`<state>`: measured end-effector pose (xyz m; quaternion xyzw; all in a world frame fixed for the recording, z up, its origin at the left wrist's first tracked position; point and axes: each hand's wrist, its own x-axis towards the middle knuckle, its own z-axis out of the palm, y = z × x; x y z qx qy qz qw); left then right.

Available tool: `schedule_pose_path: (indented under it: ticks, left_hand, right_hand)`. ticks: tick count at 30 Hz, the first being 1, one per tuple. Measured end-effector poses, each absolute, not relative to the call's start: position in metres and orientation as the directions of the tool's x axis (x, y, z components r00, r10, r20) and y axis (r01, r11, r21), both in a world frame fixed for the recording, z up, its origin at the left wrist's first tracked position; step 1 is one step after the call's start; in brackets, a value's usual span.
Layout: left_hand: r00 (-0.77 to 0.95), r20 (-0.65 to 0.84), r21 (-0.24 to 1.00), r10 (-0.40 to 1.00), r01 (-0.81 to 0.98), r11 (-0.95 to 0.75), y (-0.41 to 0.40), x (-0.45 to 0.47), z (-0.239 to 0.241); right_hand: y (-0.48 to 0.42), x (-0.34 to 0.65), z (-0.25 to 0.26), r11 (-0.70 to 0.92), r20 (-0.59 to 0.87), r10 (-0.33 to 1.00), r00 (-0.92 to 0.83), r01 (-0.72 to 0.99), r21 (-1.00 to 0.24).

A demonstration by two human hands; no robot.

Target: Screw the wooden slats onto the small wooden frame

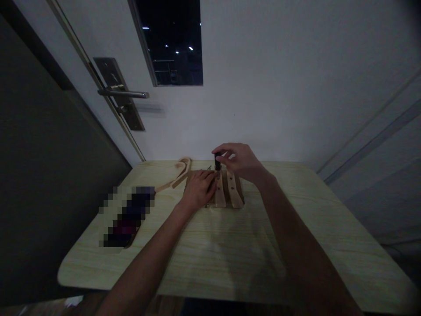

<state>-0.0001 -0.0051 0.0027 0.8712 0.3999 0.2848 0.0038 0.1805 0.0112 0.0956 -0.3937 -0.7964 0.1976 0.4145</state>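
A small wooden assembly of flat slats (pixel 226 193) lies on the pale wooden table (pixel 230 254), near its far edge. My left hand (pixel 197 188) rests on the assembly's left part, fingers curled down and pressing on it. My right hand (pixel 240 161) hovers just above the slats, fingertips pinched round the black handle of a small upright tool (pixel 217 163) whose tip meets the wood. A few small dark bits, perhaps screws, lie by the assembly's far edge.
Curved wooden pieces (pixel 179 173) lie left of the assembly. A blurred-out dark object (pixel 126 215) sits on the table's left side. Behind the table stand a white wall, and a door with a metal lever handle (pixel 123 93) and a dark window pane.
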Motion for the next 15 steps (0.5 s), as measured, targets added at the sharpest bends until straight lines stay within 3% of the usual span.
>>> schedule_pose_path:
  ticks: [7, 12, 15]
  left_hand:
    - [0.514, 0.487, 0.235, 0.706, 0.701, -0.673, -0.0057, -0.0003, 0.0044]
    - [0.523, 0.481, 0.228, 0.704, 0.701, -0.676, -0.0056, -0.0005, 0.0045]
    - [0.523, 0.481, 0.227, 0.704, 0.701, -0.676, -0.0053, -0.0004, 0.0040]
  right_hand:
    - [0.0084, 0.1751, 0.0944, 0.569, 0.546, 0.806, -0.228, 0.549, -0.612]
    - [0.0054, 0.1730, 0.0948, 0.556, 0.481, 0.830, -0.281, 0.476, -0.681]
    - [0.0061, 0.1741, 0.0955, 0.598, 0.488, 0.801, -0.347, 0.463, -0.654]
